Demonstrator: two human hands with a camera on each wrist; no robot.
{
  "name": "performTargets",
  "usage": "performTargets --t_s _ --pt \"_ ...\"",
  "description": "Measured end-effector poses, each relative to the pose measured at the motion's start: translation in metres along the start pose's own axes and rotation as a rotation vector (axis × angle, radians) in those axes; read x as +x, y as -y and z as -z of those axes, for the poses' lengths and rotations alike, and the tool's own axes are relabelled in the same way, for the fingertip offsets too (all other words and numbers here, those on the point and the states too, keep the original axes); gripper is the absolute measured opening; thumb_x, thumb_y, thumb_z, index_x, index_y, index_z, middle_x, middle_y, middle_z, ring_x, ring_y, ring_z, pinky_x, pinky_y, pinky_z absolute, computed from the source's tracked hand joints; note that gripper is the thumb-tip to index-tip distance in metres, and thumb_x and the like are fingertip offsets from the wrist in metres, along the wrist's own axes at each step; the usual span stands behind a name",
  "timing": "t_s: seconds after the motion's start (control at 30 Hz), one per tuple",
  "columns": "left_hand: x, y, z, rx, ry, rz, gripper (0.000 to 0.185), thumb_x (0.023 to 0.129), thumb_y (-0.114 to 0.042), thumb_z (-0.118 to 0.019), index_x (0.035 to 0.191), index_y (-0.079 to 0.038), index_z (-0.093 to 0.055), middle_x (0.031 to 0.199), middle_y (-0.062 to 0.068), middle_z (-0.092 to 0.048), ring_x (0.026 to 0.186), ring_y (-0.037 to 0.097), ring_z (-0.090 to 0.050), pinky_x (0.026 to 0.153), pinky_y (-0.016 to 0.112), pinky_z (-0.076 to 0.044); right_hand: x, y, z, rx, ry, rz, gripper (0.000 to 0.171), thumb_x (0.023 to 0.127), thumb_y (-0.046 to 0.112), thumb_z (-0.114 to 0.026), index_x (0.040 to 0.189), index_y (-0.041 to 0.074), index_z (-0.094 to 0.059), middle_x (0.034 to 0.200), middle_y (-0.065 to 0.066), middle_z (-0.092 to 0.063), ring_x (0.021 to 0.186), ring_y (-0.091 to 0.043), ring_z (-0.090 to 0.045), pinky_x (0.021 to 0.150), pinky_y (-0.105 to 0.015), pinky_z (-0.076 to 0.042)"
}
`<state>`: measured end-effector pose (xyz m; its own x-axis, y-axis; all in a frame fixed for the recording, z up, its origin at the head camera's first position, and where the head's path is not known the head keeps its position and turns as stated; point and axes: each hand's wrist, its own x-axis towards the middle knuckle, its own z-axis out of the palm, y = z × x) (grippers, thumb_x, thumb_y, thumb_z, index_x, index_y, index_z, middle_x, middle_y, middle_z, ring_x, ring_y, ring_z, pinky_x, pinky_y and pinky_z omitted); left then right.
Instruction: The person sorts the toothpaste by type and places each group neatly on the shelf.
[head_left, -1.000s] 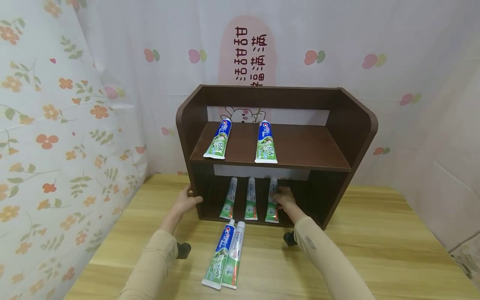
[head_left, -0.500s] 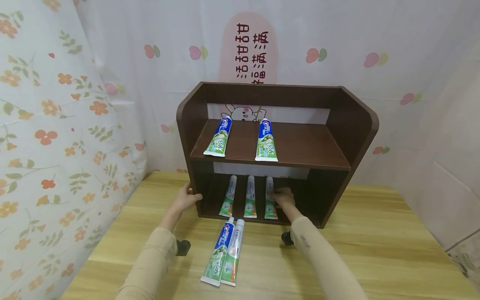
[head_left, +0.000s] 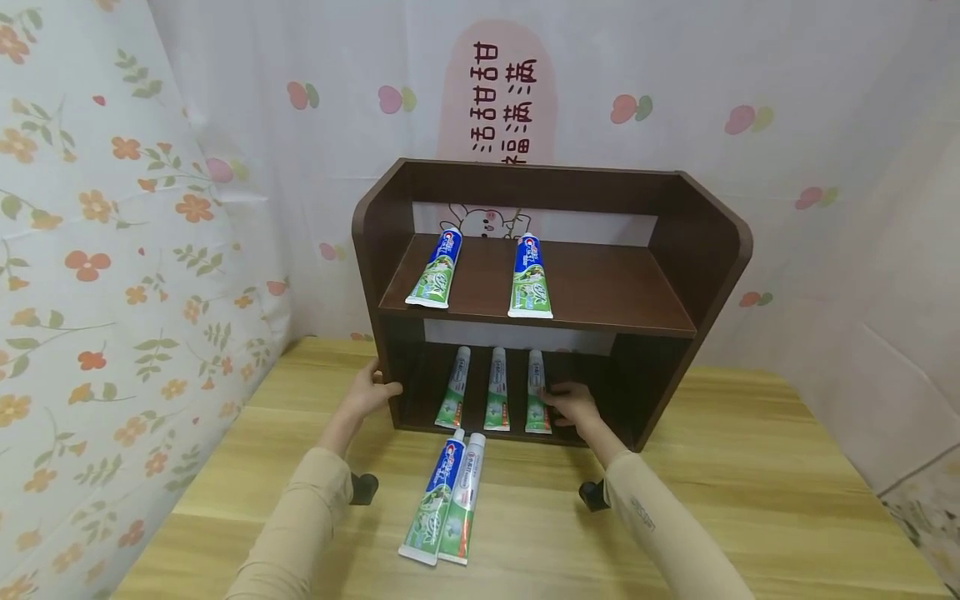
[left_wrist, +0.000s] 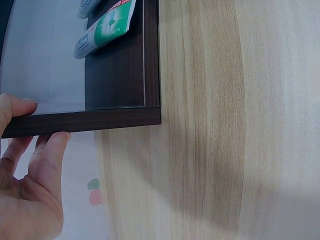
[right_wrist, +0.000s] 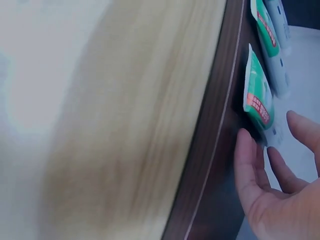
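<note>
My left hand [head_left: 367, 393] grips the left side panel of a dark brown two-tier shelf [head_left: 592, 287], thumb on the inside and fingers on the outside, as the left wrist view [left_wrist: 35, 185] also shows. On the lower tier lie three white-and-green toothpaste tubes, caps to the back: a left one [head_left: 454, 390], a middle one [head_left: 497, 392] and a right one [head_left: 537, 396]. Just right of that last tube is my right hand [head_left: 573, 404], its fingers loosely spread and holding nothing; in the right wrist view the fingertips [right_wrist: 243, 137] are close beside the tube [right_wrist: 258, 92].
Two blue-and-green toothpaste tubes, one left [head_left: 437, 271] and one in the middle [head_left: 530, 279], lie on the upper tier. In front of the shelf, a blue-and-green tube [head_left: 435, 504] overlaps a white-and-green one [head_left: 462, 500] on the wooden table [head_left: 750, 500]. Patterned curtains [head_left: 675, 67] hang behind.
The right tube on the lower tier has shifted slightly left. My right hand has let go of it and drawn a little to the right. My left hand stays on the shelf.
</note>
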<state>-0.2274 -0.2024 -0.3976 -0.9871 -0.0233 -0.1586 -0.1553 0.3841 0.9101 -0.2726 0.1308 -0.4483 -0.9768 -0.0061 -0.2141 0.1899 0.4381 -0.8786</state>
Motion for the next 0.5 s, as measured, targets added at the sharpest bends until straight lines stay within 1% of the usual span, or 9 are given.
performTargets --t_s 0.2,0.27,0.37,0.5 --pt "0.001 0.002 0.001 -0.015 0.018 0.003 0.070 0.088 -0.009 -0.050 0.145 0.002 -0.010 0.133 0.032 -0.037 0.117 0.043 -0.045 0.097 0.049 -0.043 -0.013 -0.003 0.002 0.008 0.041 -0.018 0.047 0.089 0.019 -0.057 0.126 -0.008 -0.045 0.121 -0.030 -0.050 0.109 -0.042 -0.053 0.076 -0.039 -0.056" --pt "0.001 0.002 0.001 -0.013 0.020 0.001 0.070 0.088 -0.009 -0.050 0.144 0.003 -0.011 0.133 0.032 -0.037 0.117 0.043 -0.045 0.097 0.049 -0.044 -0.016 -0.003 0.003 0.004 0.053 -0.019 0.047 0.089 0.017 -0.057 0.126 -0.009 -0.044 0.121 -0.031 -0.050 0.108 -0.043 -0.054 0.075 -0.039 -0.056" --pt "0.001 0.002 0.001 -0.015 0.021 0.003 0.070 0.088 -0.010 -0.050 0.144 0.003 -0.010 0.133 0.032 -0.037 0.117 0.043 -0.045 0.096 0.048 -0.044 -0.021 -0.005 0.004 0.001 0.066 -0.020 0.048 0.088 0.017 -0.058 0.126 -0.009 -0.044 0.120 -0.032 -0.050 0.108 -0.043 -0.054 0.075 -0.039 -0.056" --pt "0.001 0.002 0.001 -0.018 0.027 0.009 0.072 0.089 -0.010 -0.050 0.145 0.003 -0.006 0.135 0.033 -0.033 0.119 0.044 -0.043 0.097 0.048 -0.043 -0.029 -0.008 0.004 0.004 0.091 -0.026 0.047 0.088 0.017 -0.058 0.125 -0.009 -0.044 0.120 -0.032 -0.052 0.108 -0.042 -0.054 0.074 -0.040 -0.056"
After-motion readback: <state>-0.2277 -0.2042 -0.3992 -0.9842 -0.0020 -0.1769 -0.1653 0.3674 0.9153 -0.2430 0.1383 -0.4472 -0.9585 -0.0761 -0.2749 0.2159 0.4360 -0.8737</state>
